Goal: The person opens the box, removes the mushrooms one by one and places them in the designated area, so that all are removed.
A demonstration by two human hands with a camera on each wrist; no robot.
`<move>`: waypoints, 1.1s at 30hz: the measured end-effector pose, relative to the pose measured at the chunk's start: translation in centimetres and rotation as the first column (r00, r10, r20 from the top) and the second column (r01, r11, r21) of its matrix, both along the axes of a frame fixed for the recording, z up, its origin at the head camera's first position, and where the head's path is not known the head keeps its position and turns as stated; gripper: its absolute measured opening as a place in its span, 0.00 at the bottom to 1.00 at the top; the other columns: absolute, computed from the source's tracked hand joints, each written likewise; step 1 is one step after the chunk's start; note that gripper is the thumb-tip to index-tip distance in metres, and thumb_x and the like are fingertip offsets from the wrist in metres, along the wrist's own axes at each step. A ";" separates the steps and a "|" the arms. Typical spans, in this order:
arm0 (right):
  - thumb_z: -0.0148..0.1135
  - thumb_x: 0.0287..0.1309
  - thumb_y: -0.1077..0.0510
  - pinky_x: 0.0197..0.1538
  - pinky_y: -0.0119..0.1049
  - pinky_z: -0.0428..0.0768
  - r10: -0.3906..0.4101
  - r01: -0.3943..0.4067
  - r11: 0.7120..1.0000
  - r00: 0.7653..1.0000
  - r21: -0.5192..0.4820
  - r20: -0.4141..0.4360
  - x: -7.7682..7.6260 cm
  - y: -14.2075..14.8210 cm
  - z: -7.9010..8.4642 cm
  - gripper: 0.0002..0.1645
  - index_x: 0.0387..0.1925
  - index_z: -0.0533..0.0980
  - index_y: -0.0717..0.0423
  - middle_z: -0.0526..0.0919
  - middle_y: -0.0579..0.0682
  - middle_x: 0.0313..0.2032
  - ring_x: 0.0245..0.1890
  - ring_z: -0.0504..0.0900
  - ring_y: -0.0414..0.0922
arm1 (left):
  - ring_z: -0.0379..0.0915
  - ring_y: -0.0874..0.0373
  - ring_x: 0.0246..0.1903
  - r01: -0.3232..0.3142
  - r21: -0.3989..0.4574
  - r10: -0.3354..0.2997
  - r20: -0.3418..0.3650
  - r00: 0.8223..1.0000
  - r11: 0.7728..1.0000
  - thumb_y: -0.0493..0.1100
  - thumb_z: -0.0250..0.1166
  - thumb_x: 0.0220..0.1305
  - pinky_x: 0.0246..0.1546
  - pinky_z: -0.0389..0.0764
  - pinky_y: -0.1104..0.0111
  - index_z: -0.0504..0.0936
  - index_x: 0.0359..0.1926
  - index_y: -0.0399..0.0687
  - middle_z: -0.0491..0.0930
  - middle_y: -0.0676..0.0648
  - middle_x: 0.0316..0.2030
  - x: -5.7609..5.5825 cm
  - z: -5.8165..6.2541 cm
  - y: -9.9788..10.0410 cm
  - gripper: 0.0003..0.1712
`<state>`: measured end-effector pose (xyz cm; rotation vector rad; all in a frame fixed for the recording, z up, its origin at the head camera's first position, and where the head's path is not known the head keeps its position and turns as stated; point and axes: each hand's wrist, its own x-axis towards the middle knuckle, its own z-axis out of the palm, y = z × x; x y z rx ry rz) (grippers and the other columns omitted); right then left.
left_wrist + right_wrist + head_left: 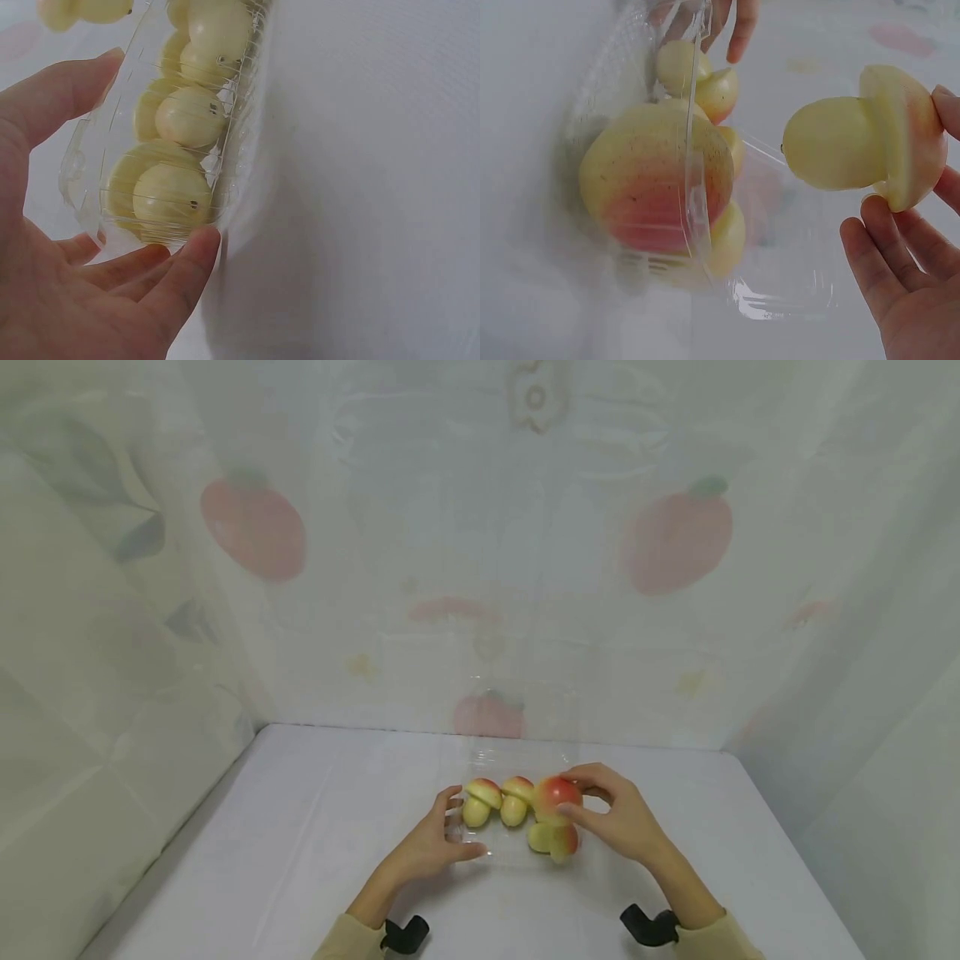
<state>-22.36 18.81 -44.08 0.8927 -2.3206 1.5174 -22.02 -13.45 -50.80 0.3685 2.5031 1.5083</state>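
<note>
Aloft — one mushroom (866, 142) (red-tinged)

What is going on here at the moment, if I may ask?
A person's right hand holds a yellow-and-red, mushroom-shaped piece by its cap. The left hand rests its fingers against the left end of a clear plastic box, which holds similar pieces, apart from the held one. The box's lid is open on the far side.

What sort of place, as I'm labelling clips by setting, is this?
Probably a small curtained-off filming booth: printed sheets behind and beside a white table, and two black wrist devices.
</note>
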 end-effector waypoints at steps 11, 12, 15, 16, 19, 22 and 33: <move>0.76 0.54 0.67 0.53 0.29 0.80 -0.025 0.024 1.000 0.999 -0.020 -0.020 -0.2 1.5 0.7 0.24 0.54 0.81 0.59 0.84 0.54 0.49 0.46 0.83 0.44 | 0.61 0.33 0.69 0.003 -0.005 -0.003 0.000 1.000 1.000 0.54 0.79 0.56 0.62 0.71 0.43 0.48 0.79 0.46 0.59 0.34 0.73 -0.2 -0.1 -0.1 0.62; 0.76 0.54 0.67 0.53 0.29 0.80 -0.032 0.031 0.999 0.999 -0.022 -0.016 -0.2 1.7 0.7 0.24 0.54 0.81 0.59 0.84 0.54 0.49 0.46 0.83 0.44 | 0.61 0.33 0.69 0.003 -0.006 -0.003 -0.001 1.000 1.000 0.54 0.79 0.56 0.62 0.71 0.42 0.48 0.79 0.46 0.59 0.34 0.73 -0.2 -0.1 -0.1 0.62; 0.76 0.55 0.66 0.52 0.28 0.80 -0.054 0.054 0.998 0.999 -0.026 -0.006 -0.2 2.1 0.7 0.24 0.54 0.81 0.58 0.85 0.54 0.48 0.45 0.84 0.43 | 0.61 0.33 0.70 0.004 -0.004 -0.004 0.000 1.000 1.000 0.53 0.79 0.56 0.62 0.71 0.42 0.48 0.79 0.47 0.59 0.34 0.73 -0.2 -0.1 -0.1 0.61; 0.76 0.55 0.66 0.52 0.28 0.80 -0.060 0.059 0.998 0.998 -0.028 -0.009 -0.3 2.3 0.7 0.24 0.54 0.81 0.59 0.85 0.54 0.48 0.45 0.84 0.43 | 0.61 0.33 0.70 0.005 -0.001 -0.005 0.001 1.000 1.000 0.53 0.79 0.56 0.62 0.71 0.42 0.48 0.79 0.47 0.59 0.34 0.73 -0.2 -0.1 -0.1 0.61; 0.75 0.54 0.68 0.53 0.27 0.80 -0.078 0.076 0.996 0.997 -0.041 -0.030 -0.4 2.7 0.5 0.23 0.53 0.81 0.60 0.84 0.55 0.48 0.45 0.83 0.42 | 0.60 0.33 0.70 0.009 0.006 -0.009 0.004 1.000 1.000 0.53 0.79 0.56 0.62 0.71 0.42 0.48 0.79 0.47 0.59 0.33 0.73 -0.1 -0.1 -0.1 0.61; 0.75 0.53 0.70 0.52 0.26 0.80 -0.097 0.095 0.994 0.994 -0.056 -0.047 -0.5 3.2 0.2 0.23 0.52 0.81 0.62 0.84 0.56 0.48 0.44 0.83 0.41 | 0.60 0.32 0.70 0.011 0.006 -0.011 0.003 1.000 1.000 0.53 0.79 0.56 0.62 0.72 0.42 0.48 0.79 0.46 0.59 0.33 0.73 -0.1 -0.1 -0.1 0.61; 0.73 0.55 0.71 0.50 0.24 0.80 -0.171 0.171 0.982 0.985 -0.075 0.005 -1.4 5.2 -1.2 0.21 0.52 0.80 0.65 0.83 0.61 0.47 0.42 0.82 0.36 | 0.61 0.33 0.69 0.007 0.009 -0.008 0.013 1.000 1.000 0.52 0.79 0.56 0.61 0.72 0.42 0.48 0.79 0.45 0.59 0.34 0.73 0.1 0.1 -0.1 0.61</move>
